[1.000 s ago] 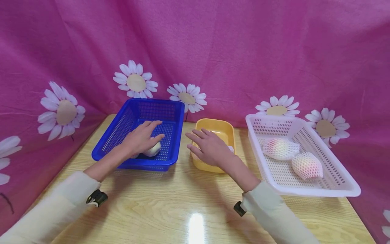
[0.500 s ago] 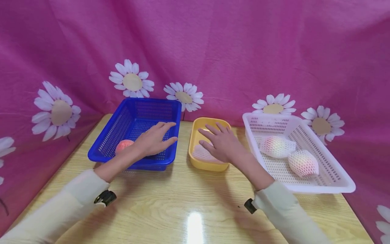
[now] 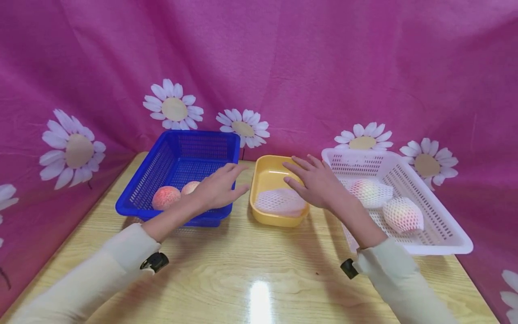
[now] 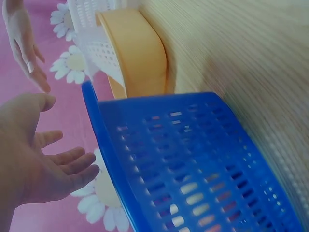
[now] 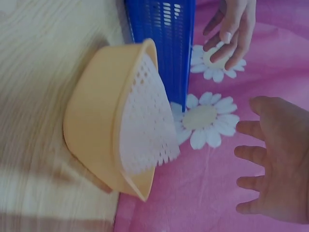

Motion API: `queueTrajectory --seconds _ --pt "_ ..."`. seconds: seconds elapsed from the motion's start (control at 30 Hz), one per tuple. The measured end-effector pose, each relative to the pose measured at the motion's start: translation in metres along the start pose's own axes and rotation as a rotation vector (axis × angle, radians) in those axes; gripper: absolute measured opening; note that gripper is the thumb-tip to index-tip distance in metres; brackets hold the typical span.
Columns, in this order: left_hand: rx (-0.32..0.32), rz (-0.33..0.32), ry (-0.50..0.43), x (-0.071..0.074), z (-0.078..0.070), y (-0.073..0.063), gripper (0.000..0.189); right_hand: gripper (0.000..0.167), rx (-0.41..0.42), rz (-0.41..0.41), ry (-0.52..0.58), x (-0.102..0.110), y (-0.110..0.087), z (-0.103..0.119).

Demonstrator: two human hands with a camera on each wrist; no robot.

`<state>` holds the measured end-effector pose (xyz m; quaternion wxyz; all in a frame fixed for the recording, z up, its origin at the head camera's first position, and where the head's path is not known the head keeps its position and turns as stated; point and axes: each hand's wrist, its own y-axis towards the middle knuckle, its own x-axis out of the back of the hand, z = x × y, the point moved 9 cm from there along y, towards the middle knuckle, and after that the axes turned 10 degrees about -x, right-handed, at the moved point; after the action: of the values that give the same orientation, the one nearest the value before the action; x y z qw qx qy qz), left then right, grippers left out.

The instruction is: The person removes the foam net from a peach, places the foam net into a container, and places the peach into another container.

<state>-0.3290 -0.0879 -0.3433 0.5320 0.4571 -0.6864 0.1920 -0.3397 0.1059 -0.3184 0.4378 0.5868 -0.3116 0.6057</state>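
Left grip [image 3: 218, 189] and right grip [image 3: 317, 182] hang spread.
Tub [image 3: 279, 220] holds net [image 3: 279, 201]; blue basket [image 3: 208, 146] sits at its nine o'clock, white basket [image 3: 430, 249] at three.

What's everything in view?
Holed plastic basket: one, blue, left.
Round fruits: two visible, peachy, inside it.
Rounded plastic tub: one, yellow, centre.
Foam netting: count unclear, white, in tub.
Slotted plastic basket: one, white, right.
Netted fruits: two, pink and yellow, inside it.
Wooden table: one, tan, underneath.
Floral cloth: one, magenta, behind.
Wrist devices: two, black, at cuffs.
Sleeves: two, cream, on arms.
Left hand: one, bare, near blue basket.
Right hand: one, bare, near tub.
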Motion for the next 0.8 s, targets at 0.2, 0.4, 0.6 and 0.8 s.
queueTrajectory --seconds 0.2,0.4,0.6,0.8 --pt "-0.040 -0.009 0.001 -0.005 -0.016 0.008 0.058 0.053 -0.017 -0.025 0.017 0.012 -0.002 -0.019" --pt "-0.064 -0.002 -0.001 -0.008 -0.031 0.012 0.059 0.049 0.001 -0.086 0.014 0.021 -0.006 -0.031" --pt "-0.086 0.000 0.005 -0.013 -0.044 0.016 0.058 0.045 0.018 -0.107 0.016 0.025 -0.010 -0.044" --pt "-0.150 -0.010 0.030 -0.020 -0.057 0.023 0.056 0.043 -0.006 -0.089 -0.002 0.024 -0.013 -0.064"
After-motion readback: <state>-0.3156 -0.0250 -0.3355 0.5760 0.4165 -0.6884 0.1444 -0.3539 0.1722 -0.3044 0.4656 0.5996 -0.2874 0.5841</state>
